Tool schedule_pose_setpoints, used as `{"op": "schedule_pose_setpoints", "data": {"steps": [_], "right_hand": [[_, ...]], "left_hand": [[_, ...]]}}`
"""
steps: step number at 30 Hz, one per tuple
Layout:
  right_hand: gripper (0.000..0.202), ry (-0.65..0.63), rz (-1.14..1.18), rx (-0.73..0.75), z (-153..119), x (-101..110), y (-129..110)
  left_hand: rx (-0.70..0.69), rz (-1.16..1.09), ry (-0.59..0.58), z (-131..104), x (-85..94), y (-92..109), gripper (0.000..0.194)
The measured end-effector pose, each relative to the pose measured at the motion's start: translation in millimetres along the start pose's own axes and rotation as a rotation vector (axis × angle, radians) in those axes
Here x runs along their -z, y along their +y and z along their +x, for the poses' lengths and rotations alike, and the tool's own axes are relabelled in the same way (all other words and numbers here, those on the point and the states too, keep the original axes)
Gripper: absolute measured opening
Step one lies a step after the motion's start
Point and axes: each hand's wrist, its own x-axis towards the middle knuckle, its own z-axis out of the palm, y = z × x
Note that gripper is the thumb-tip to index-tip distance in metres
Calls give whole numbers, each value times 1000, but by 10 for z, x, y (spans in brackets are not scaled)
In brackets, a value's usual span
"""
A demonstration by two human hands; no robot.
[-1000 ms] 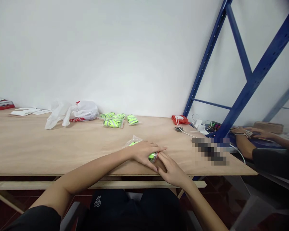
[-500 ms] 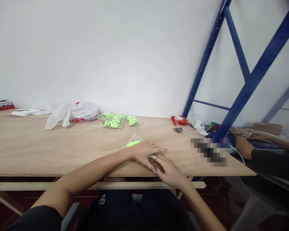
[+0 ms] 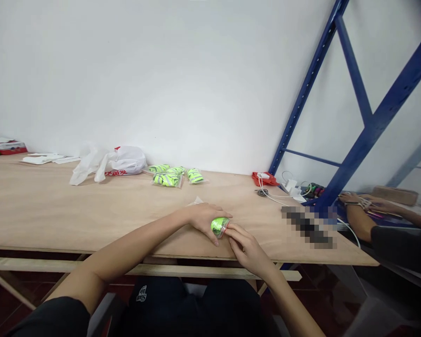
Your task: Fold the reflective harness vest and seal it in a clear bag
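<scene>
A clear plastic bag holding a folded, bright yellow-green item (image 3: 218, 226) lies at the front part of the wooden table. My left hand (image 3: 201, 219) covers most of it, palm down, with thumb and fingers curled round it. At the bag's right end, which has a red strip, are the fingertips of my right hand (image 3: 246, 248), close together on the edge. A whitish corner of plastic shows behind my left hand. What exactly is folded inside cannot be made out.
Several bagged yellow-green bundles with silver stripes (image 3: 166, 179) lie near the wall. To their left are a white plastic bag (image 3: 128, 161) and white sheets (image 3: 44, 159). A red cloth (image 3: 265, 179), cables and a blue rack post (image 3: 331, 187) stand right. Another person's arms (image 3: 359, 220) are beyond.
The bag's yellow-green contents now show between my hands, where earlier mostly clear plastic showed. My right fingers have drawn back slightly from under my left hand. The view has shifted a little.
</scene>
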Motion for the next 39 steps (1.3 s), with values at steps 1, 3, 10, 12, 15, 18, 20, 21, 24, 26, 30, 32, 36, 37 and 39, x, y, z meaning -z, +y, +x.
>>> {"op": "schedule_pose_setpoints", "data": {"steps": [1,3,10,12,15,18,20,21,24,26,30,32,36,37,39], "right_hand": [[40,-13,-5,4,-1,2,3],[42,-45,-21,7,4,6,-1],[36,-174,-14,-17,120,10,-173],[31,-197,-20,-39,162,-8,-209],[36,-213,-10,-46,206,-36,-218],[54,-217,14,-30,222,-46,-202],[64,-222,19,-35,219,-46,-188],[68,-227,24,-42,216,-45,-180],[73,-226,51,-55,205,-51,-153],[74,-227,54,-54,198,-58,-134],[74,-230,19,-76,190,-73,-112],[72,-235,13,-91,193,-79,-113],[76,-237,25,-87,215,-113,-86],[77,-226,25,-82,227,-126,-71],[75,-197,20,-70,263,-146,-39]], "left_hand": [[-14,-7,17,6,-12,0,99],[-41,-9,50,10,-28,4,96],[-132,11,112,13,-48,79,85],[-134,25,110,18,-53,95,84],[-131,38,103,5,-32,105,89],[-137,104,140,-64,33,136,95],[-141,192,190,-150,75,167,92],[-146,241,218,-202,85,181,87],[-203,389,298,-372,53,191,52],[-245,470,332,-468,-10,175,24],[-186,534,342,-542,-135,161,29],[-100,541,339,-517,-176,187,42],[151,542,351,-418,-224,279,52],[212,544,348,-402,-225,300,50],[298,544,334,-399,-208,327,42]]}}
